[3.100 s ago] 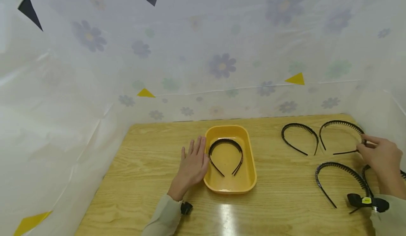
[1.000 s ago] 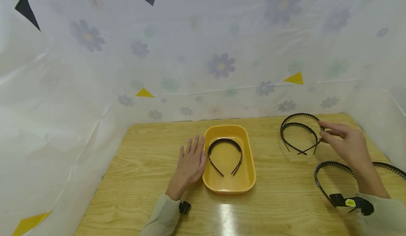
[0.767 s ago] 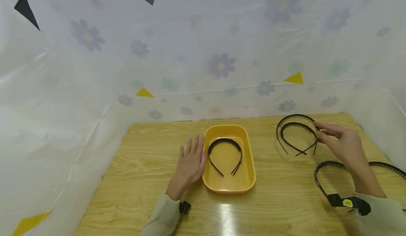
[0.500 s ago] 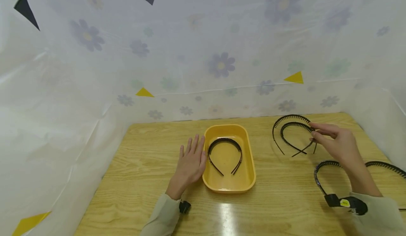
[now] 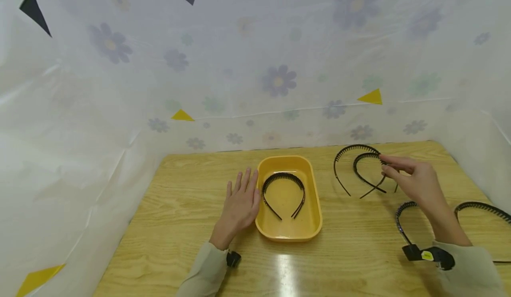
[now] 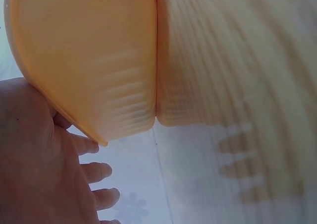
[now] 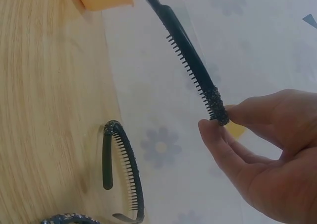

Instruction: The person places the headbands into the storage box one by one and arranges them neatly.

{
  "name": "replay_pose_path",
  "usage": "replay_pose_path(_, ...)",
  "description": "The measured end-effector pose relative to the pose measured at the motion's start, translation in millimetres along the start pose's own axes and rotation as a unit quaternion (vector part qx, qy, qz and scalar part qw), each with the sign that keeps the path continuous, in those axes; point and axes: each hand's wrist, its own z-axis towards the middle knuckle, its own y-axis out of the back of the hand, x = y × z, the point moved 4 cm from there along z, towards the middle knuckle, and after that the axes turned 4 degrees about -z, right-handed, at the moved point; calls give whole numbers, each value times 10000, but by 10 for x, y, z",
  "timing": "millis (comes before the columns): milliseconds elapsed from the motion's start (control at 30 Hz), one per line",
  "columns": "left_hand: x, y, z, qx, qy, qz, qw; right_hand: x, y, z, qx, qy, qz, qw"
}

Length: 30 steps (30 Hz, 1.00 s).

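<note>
My right hand [image 5: 417, 181] pinches the right side of a black toothed headband [image 5: 357, 146] between thumb and fingers. In the right wrist view this headband [image 7: 190, 55] is held up off the table, with a glittery section by the fingertips. Beneath it in the head view, a smaller black headband [image 5: 355, 169] lies on the table. A yellow tray [image 5: 287, 235] stands mid-table with black headband [image 5: 284, 176] inside; a doubled tip hints at more than one. My left hand [image 5: 238, 208] lies against the tray's left side, fingers straight.
Two more black headbands lie at the right: one [image 5: 398, 221] partly behind the right forearm, another [image 5: 483, 206] running out of frame. White flowered sheeting [image 5: 239, 88] walls the wooden table [image 5: 191, 186] at the back and sides.
From the far right, my right hand has lifted the headband and carried it leftward, over and past the smaller one. The left hand and tray stay in place.
</note>
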Motion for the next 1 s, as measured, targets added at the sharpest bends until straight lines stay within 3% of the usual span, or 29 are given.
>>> replay_pose_path(167, -6, 0, 10, 23, -8, 46, 10000, 33, -63, 5, -114, 230, -35, 9997)
replay_pose_path(400, -8, 9, 4, 35, 3, 67, 10000, 99, -152, 21, -160, 209, -152, 9995)
replay_pose_path(1000, -5, 29, -54, -7, 51, 46, 10000, 342, -389, 50, -189, 859, 186, 9959)
